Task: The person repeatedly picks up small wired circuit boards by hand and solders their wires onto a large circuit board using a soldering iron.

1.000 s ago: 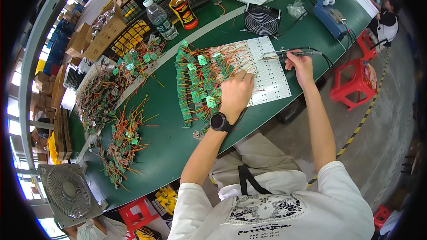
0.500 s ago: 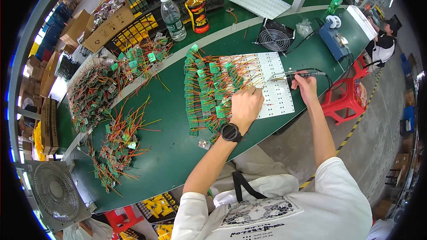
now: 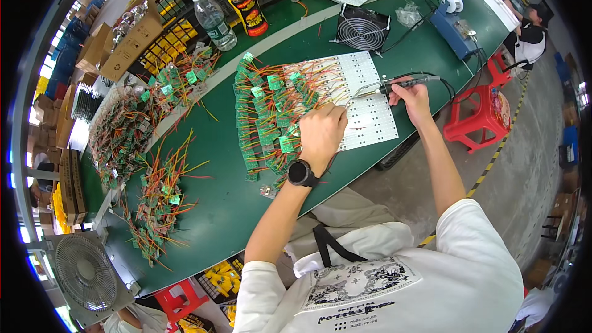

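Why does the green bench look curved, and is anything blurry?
Head view: the fisheye lens bends the green bench toward the rim, with black corners. Light is even and bright; windows at the left edge blow out. The left hand and white panel look sharp.

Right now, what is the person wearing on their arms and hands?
The hands are bare, no gloves. The left hand has a black round-faced watch on its wrist. The right hand wears nothing. Short white T-shirt sleeves leave both forearms uncovered.

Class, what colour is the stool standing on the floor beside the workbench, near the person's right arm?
Red: the plastic stool, seen best in the head view.
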`<state>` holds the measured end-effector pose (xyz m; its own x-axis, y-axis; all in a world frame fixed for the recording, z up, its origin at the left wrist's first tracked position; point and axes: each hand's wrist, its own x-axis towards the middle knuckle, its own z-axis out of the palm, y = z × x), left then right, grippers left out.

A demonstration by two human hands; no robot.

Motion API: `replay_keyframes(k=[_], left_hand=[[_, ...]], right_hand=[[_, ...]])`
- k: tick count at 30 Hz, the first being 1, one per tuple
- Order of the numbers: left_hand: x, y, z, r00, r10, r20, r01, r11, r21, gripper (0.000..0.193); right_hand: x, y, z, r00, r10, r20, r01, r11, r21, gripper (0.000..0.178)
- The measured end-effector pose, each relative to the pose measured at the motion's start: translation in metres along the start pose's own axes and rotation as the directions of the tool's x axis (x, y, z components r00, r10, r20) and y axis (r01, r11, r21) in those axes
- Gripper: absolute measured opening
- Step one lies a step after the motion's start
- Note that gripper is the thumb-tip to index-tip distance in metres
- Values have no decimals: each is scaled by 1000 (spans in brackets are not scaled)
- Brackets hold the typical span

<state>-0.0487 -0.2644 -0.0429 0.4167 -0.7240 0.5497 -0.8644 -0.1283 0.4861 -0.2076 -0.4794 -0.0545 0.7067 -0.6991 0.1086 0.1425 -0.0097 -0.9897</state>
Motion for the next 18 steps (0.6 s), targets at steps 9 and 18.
replay_keyframes(k=[9, 18], left_hand=[[2, 3, 0, 999, -20, -35, 19, 1000, -23, 4], [6, 6, 1, 998, -59, -15, 59, 998, 6, 6]], right_hand=[[-1, -2, 1, 1000, 14, -10, -14, 1000, 16, 20], [1, -1, -2, 1000, 1, 9, -1, 1000, 9, 20]])
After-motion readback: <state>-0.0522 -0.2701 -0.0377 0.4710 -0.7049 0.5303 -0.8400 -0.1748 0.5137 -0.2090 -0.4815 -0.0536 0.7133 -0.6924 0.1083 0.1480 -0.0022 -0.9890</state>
